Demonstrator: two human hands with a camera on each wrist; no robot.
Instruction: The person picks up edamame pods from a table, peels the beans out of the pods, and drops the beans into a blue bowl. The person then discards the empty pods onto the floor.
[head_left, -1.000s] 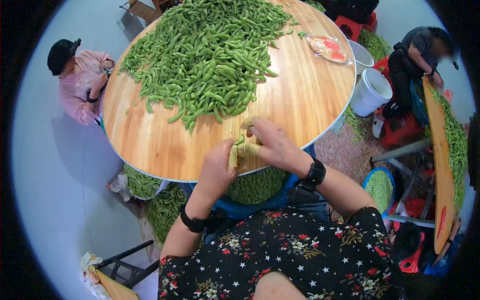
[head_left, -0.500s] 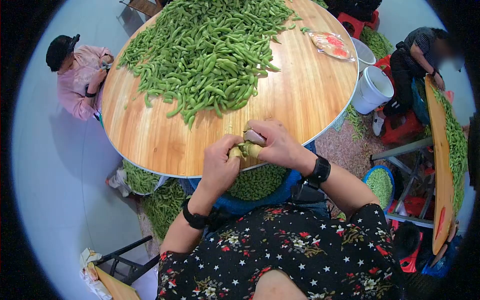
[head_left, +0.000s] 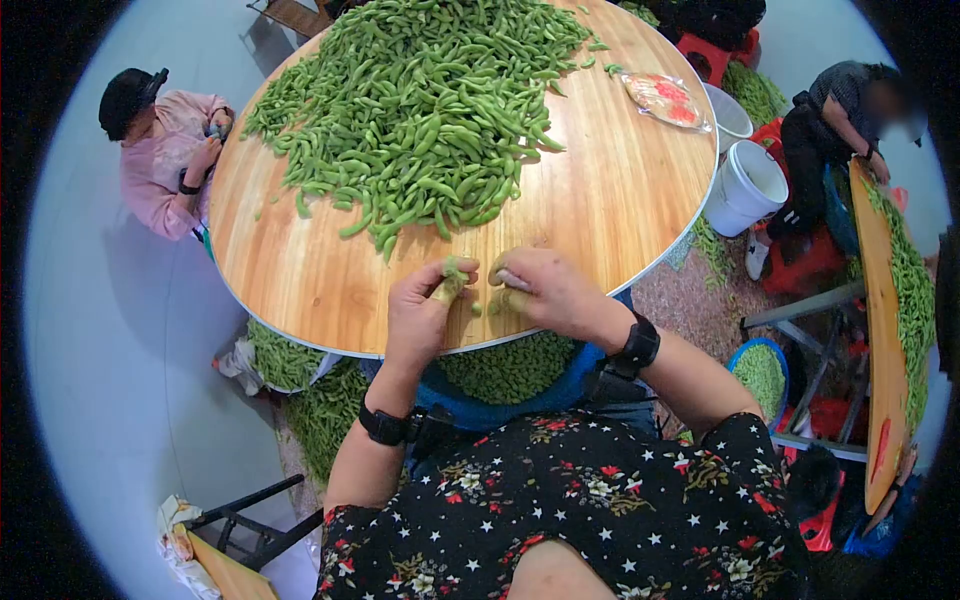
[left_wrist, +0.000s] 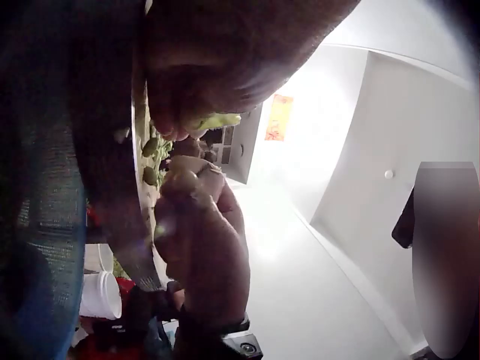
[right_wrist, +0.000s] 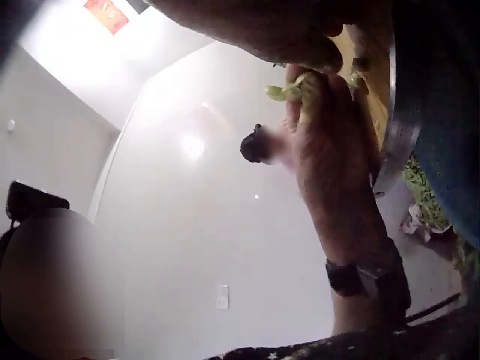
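My left hand (head_left: 418,312) pinches a green soybean pod (head_left: 456,270) between thumb and fingers, over the near edge of the round wooden table (head_left: 300,285). In the right wrist view the pod (right_wrist: 283,91) sticks out past the fingertips. Just to its right, my right hand (head_left: 558,290) has its fingers curled; pale wrapping covers some fingertips, and no pod shows in it. A few loose green beans (head_left: 476,310) lie below and between the two hands. A large heap of pods (head_left: 420,120) covers the table's far half.
Below the table edge stands a blue basin (head_left: 575,375) of shelled beans. A bagged packet (head_left: 665,100) lies at the table's right, with a white bucket (head_left: 748,185) beyond. One person (head_left: 165,160) sits left, another (head_left: 840,120) right by a second table (head_left: 880,350).
My hands came together over a pod half a second ago and are now apart. The left hand has drawn away leftward with the pod; loose beans now show between them.
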